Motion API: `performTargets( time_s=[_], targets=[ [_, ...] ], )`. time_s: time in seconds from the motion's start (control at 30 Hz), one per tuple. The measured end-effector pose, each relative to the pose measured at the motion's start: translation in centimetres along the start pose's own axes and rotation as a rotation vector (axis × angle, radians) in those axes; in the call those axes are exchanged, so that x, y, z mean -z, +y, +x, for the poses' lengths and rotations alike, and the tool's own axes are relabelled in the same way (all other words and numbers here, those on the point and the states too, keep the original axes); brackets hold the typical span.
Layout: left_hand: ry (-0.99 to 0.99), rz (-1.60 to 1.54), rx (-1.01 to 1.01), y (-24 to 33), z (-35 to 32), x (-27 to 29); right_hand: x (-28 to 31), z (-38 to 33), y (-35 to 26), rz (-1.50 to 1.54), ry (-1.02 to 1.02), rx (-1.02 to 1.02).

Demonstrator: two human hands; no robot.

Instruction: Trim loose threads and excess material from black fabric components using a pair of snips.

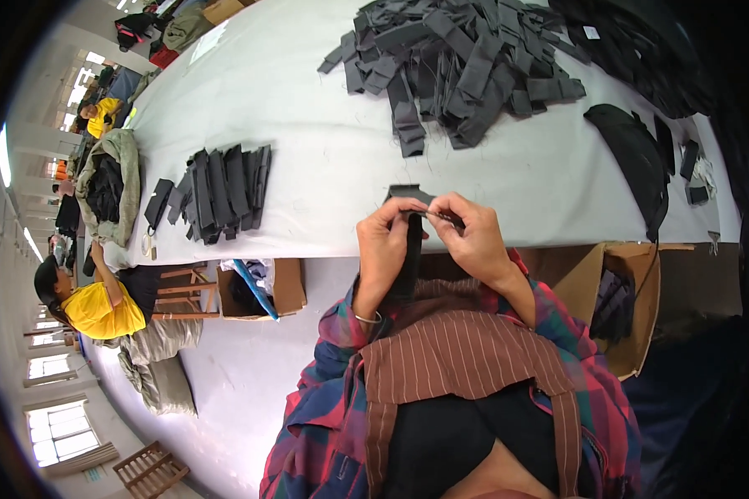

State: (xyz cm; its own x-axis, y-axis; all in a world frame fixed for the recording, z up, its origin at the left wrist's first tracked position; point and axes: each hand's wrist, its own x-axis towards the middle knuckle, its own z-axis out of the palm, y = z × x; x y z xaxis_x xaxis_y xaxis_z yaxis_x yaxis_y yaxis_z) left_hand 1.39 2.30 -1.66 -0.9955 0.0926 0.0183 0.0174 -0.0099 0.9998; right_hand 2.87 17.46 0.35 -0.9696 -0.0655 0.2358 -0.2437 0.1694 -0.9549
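the strip (pixel 409 258) pinched by the left hand (pixel 380 241) could slip if the adjacent right hand (pixel 476 237) (pinching something thin (pixel 446 218)) tugs.

Left grip (pixel 381 243), right grip (pixel 474 239) pinched, close together; forearms (pixel 518 293) angled inward.

A loose, long-sleeved plaid shirt (pixel 312 407) in red, blue and purple covers both arms. At the front is a brown cloth apron (pixel 466 345) with thin pale stripes — two matching shoulder straps (pixel 567 441) flank a plain black top (pixel 441 437). The bare left hand (pixel 380 245) has a slim, pale bangle (pixel 368 319) at its wrist — the right hand (pixel 477 239) is bare too.
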Motion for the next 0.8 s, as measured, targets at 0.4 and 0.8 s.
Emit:
performTargets(
  time_s=[0.4,0.8],
  targets=[
    [-0.01,-0.092,-0.03,0.3,0.4,0.7,2.1,1.0,1.4,0.328,-0.01,-0.18],
    [0.019,-0.073,-0.039,0.4,0.4,1.0,2.8,0.1,-0.6,-0.202,-0.042,0.053]
  ],
)
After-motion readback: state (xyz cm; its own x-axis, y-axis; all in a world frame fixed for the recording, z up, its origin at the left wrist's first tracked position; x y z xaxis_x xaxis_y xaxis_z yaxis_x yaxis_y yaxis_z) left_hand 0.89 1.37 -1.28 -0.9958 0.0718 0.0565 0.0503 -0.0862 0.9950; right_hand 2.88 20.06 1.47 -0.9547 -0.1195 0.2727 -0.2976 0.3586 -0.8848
